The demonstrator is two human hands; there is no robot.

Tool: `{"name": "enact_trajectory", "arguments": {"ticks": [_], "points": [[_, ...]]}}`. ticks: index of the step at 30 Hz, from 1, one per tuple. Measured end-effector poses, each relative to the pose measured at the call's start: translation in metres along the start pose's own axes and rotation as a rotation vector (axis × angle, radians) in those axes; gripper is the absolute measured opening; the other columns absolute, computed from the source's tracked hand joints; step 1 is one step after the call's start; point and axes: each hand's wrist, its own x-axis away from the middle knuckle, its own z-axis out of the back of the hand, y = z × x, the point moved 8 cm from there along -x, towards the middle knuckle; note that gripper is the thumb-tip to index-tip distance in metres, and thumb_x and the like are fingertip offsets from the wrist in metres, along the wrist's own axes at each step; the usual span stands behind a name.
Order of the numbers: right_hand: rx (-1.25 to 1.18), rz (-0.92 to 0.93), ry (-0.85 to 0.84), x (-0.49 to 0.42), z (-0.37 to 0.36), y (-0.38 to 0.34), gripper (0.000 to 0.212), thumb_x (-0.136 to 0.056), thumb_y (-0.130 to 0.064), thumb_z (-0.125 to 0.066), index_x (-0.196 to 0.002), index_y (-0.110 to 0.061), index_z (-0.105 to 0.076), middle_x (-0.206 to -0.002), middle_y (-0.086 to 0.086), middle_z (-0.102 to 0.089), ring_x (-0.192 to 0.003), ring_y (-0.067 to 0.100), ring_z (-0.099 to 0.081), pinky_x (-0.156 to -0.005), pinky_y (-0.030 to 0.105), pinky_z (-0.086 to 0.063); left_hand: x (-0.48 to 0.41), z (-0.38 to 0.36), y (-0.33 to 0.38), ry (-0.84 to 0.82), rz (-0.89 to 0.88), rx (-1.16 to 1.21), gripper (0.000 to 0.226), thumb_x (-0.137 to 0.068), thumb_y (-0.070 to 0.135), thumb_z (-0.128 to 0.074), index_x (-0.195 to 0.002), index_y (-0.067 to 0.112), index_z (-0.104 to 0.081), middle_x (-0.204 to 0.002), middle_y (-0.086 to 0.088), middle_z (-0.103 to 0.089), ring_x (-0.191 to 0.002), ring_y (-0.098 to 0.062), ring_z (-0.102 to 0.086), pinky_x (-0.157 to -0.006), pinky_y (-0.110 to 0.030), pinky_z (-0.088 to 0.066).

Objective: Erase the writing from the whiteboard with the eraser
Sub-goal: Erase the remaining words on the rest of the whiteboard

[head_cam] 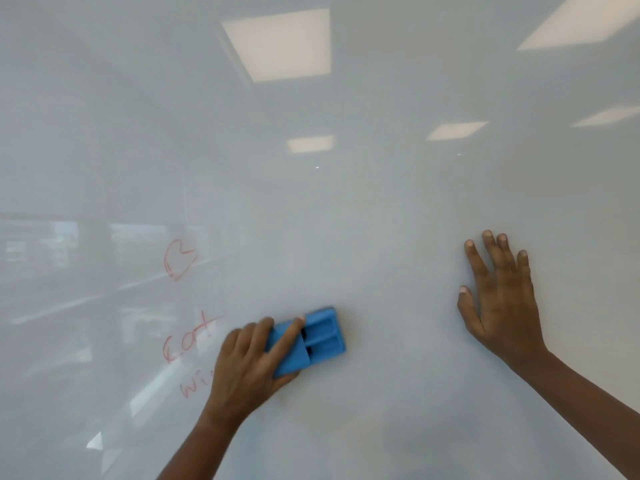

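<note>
A glossy whiteboard (pixel 381 209) fills the whole view. My left hand (pixel 246 368) grips a blue eraser (pixel 318 337) and presses it flat against the board at lower centre. Red marker writing (pixel 188 336) lies just left of that hand: a word like "Cat", a partly hidden word below it, and a looped scribble (pixel 178 259) higher up. My right hand (pixel 498 299) rests flat on the board to the right, fingers spread, holding nothing. The board around the eraser and to its right shows no writing.
Reflections of ceiling light panels (pixel 280 43) and a room with windows show on the board surface. No board edge, tray or other object is in view.
</note>
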Motion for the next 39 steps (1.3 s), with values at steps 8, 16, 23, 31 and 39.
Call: {"name": "enact_trajectory", "arguments": {"ticks": [8, 16, 23, 31, 39], "points": [[-0.078, 0.11, 0.011, -0.065, -0.004, -0.059, 0.052, -0.09, -0.029, -0.037, -0.136, -0.007, -0.043, -0.143, 0.02, -0.039, -0.136, 0.031, -0.029, -0.109, 0.053, -0.02, -0.079, 0.035, -0.158, 0.071, 0.617, -0.099, 0.062, -0.085, 0.043, -0.058, -0.131, 0.005, -0.041, -0.096, -0.029, -0.05, -0.077, -0.042, -0.048, -0.061, -0.048, -0.041], [-0.081, 0.096, 0.014, -0.079, -0.012, -0.063, 0.053, -0.091, -0.03, -0.035, -0.139, -0.006, -0.038, -0.145, 0.021, -0.035, -0.136, 0.032, -0.028, -0.11, 0.05, -0.021, 0.009, 0.021, -0.105, 0.066, 0.552, -0.052, 0.057, -0.089, 0.045, -0.042, -0.126, 0.001, -0.044, -0.095, -0.029, -0.052, -0.076, -0.041, -0.05, -0.067, -0.048, -0.044], [-0.084, 0.099, 0.012, -0.079, -0.01, -0.064, 0.053, -0.091, -0.03, -0.035, -0.138, -0.006, -0.038, -0.145, 0.021, -0.035, -0.136, 0.032, -0.028, -0.11, 0.049, -0.021, 0.092, -0.009, 0.008, -0.129, -0.096, 0.007, 0.059, -0.095, 0.047, -0.027, -0.147, 0.024, -0.009, -0.097, -0.011, -0.041, -0.076, -0.024, -0.039, -0.058, -0.028, -0.052], [-0.09, 0.095, 0.026, -0.078, -0.011, -0.063, 0.053, -0.091, -0.03, -0.035, -0.139, -0.007, -0.038, -0.146, 0.02, -0.035, -0.136, 0.031, -0.028, -0.111, 0.047, -0.019, -0.028, 0.041, -0.179, 0.082, 0.634, -0.13, 0.06, -0.087, 0.045, -0.052, -0.13, 0.005, -0.04, -0.094, -0.03, -0.051, -0.075, -0.044, -0.05, -0.062, -0.051, -0.045], [-0.082, 0.087, 0.032, -0.078, -0.011, -0.063, 0.053, -0.091, -0.03, -0.034, -0.139, -0.007, -0.038, -0.145, 0.02, -0.035, -0.136, 0.031, -0.028, -0.112, 0.045, -0.018, 0.045, 0.02, -0.129, 0.041, 0.756, -0.03, 0.06, -0.084, 0.042, -0.048, -0.125, -0.001, -0.046, -0.089, -0.032, -0.052, -0.072, -0.045, -0.052, -0.066, -0.051, -0.046]]}}
